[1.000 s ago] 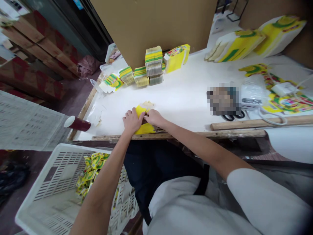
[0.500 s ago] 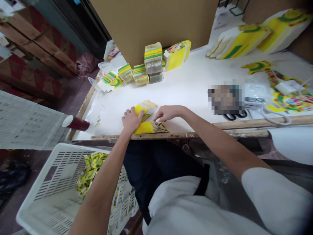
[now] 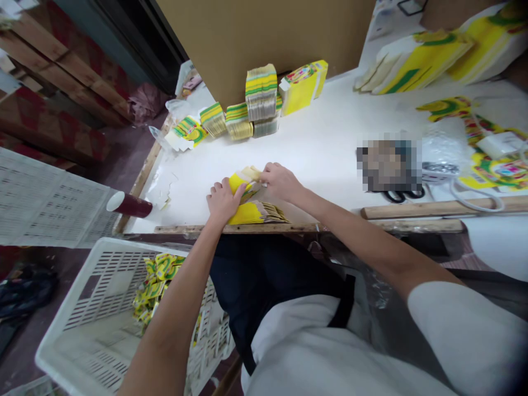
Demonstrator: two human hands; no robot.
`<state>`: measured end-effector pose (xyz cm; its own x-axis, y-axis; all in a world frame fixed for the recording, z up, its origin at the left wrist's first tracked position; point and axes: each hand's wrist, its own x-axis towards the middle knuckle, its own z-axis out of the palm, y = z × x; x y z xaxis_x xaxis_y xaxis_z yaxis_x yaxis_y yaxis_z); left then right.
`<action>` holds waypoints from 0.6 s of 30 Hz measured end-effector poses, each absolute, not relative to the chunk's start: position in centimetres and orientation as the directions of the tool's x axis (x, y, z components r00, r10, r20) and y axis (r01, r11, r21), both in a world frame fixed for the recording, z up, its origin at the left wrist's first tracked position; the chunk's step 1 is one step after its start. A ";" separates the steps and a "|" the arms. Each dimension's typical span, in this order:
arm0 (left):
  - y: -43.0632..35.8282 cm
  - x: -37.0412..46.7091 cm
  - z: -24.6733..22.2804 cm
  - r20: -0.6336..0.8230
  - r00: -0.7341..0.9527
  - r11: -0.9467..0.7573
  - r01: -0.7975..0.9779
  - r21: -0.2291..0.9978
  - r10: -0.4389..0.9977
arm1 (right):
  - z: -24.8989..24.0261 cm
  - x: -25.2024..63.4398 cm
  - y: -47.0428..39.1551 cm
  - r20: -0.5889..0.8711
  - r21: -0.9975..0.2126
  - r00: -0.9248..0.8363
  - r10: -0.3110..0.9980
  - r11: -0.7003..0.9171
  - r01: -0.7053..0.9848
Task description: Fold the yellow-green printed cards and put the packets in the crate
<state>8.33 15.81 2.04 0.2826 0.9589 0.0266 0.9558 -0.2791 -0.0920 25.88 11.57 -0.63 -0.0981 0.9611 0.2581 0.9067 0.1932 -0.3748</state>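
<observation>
A flat yellow carton piece (image 3: 240, 180) lies near the table's front edge, under my left hand (image 3: 223, 201), whose fingers are spread with the thumb pressing on it. My right hand (image 3: 278, 180) has its fingers pinched at the pale flap on the right end of that piece. Just below, a fanned stack of yellow cartons (image 3: 251, 213) lies along the wooden edge, beside my left thumb. Bundled stacks of folded cartons (image 3: 262, 91) stand at the back of the table, one on top of another.
A dark red tube (image 3: 132, 205) lies at the table's left edge. Below it a white crate (image 3: 88, 313) holds yellow pieces. Black scissor handles (image 3: 398, 195), a cable and large yellow carton bundles (image 3: 416, 63) are at the right. A big cardboard sheet (image 3: 272, 33) stands behind.
My right hand has moved up and away from the lower stack to the flap of the upper piece. My left hand stays in place. The view has shifted slightly.
</observation>
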 end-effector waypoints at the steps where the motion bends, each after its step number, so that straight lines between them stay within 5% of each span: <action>1: 15.8 8.3 2.0 0.025 0.283 -0.280 0.956 -0.093 0.959 | -0.6 25.7 11.7 0.236 -0.383 -0.094 0.967 0.182 0.906; 13: 15.9 8.0 1.8 0.051 0.331 -0.326 0.941 -0.089 0.942 | -0.1 23.0 13.0 0.076 -0.538 0.139 0.987 -0.077 0.839; 18: 16.1 8.1 2.0 0.034 0.370 -0.366 0.927 -0.087 0.929 | 0.4 20.4 12.2 -0.027 -0.673 0.079 0.997 -0.077 0.736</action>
<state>8.11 16.08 1.96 0.3695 0.9286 0.0340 0.9267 -0.3656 -0.0867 20.39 12.24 0.37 0.0788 0.9965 -0.0273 0.7356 -0.0766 -0.6731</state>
